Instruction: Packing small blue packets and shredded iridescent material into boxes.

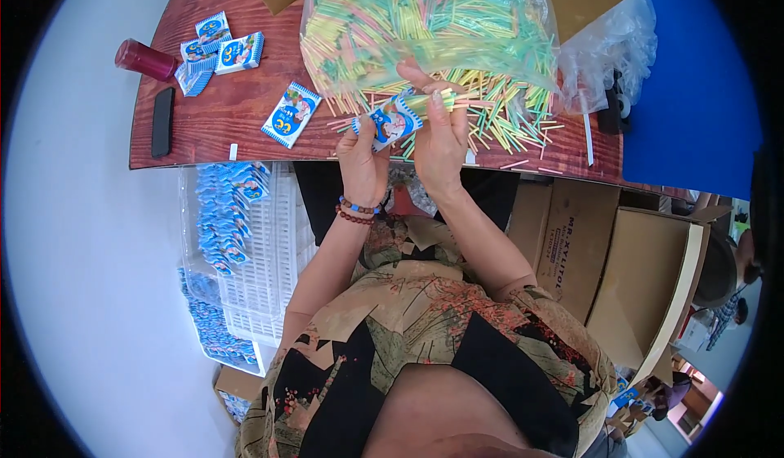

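My left hand (363,164) is closed on a small blue-and-white packet (396,123), pinching its left end above the table's near edge. Beside it, my right hand (441,143) is closed, with several thin straws (457,98) in pink, yellow and green sticking out between thumb and fingers. Its thumb side is against or very close to the packet's right end; whether they touch I cannot tell. Just beyond both hands, a loose pile of the same straws (510,119) spills from a large clear plastic bag (433,17) full of them.
Left on the red wood-grain table (220,115) lie a single packet (291,115), several grouped packets (238,53), a dark red cylinder (147,60) and a black phone-like slab (163,123). Below stand a white plastic crate (265,294) with packet strips and, at right, open cardboard boxes (637,286).
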### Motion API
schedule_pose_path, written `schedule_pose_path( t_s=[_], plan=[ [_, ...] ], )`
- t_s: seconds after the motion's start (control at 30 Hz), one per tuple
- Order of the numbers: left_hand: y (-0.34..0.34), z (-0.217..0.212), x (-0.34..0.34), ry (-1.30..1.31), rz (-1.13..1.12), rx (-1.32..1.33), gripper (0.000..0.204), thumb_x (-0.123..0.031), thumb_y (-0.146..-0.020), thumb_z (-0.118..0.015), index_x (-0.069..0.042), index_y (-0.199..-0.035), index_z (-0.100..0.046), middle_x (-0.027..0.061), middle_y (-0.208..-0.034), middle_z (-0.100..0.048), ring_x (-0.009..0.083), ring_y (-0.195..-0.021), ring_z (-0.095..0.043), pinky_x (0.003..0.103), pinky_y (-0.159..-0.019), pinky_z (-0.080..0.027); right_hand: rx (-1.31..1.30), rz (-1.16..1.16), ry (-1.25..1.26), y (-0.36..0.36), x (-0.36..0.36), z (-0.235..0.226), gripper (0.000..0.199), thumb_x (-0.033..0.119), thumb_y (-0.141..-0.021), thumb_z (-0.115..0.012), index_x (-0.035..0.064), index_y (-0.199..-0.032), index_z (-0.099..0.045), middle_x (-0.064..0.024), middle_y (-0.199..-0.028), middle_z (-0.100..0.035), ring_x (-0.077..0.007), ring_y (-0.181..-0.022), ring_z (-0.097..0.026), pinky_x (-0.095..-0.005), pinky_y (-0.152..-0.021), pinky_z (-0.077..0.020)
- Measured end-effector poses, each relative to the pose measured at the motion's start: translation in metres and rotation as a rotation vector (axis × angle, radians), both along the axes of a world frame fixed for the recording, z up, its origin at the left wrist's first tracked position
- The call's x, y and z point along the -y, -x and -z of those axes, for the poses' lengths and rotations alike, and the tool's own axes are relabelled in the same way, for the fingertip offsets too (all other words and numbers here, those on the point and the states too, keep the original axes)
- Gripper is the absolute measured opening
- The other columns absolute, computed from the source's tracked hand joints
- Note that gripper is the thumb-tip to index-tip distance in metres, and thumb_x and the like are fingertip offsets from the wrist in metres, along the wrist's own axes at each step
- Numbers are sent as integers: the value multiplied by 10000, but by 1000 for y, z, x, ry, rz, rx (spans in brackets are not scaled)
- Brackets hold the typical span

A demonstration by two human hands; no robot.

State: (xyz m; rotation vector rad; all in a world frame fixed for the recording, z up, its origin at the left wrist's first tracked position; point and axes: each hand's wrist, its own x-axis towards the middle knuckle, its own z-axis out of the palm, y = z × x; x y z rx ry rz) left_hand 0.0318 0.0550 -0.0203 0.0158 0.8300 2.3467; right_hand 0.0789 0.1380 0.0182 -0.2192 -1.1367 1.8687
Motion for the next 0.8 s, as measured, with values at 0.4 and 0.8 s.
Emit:
schedule_pose_path(
  t_s=[0.4, 0.8],
  plan=[
    [11, 24, -3, -120, 40, 67, 231, -198, -963, -524, -30, -1112, -578, 79, -1120, -626, 190, -1031, -603, 385, -913, -493, 118, -171, -1, 8, 0, -8, 246, 189, -981, -423, 26, -1126, -535, -193, -1390, -436, -258, -1318, -371, -381, -1095, -261],
    [25, 29, 5, -260, 80, 141, 295, -226, -940, -563, -19, -1150, -560, 93, -1176, -606, 229, -1097, -580, 411, -962, -465, 244, -245, 101, 26, -33, 1, 386, 259, -993, -366, -40, -1138, -562, -192, -1220, -575, -276, -1174, -517, -396, -1026, -351]
  ],
)
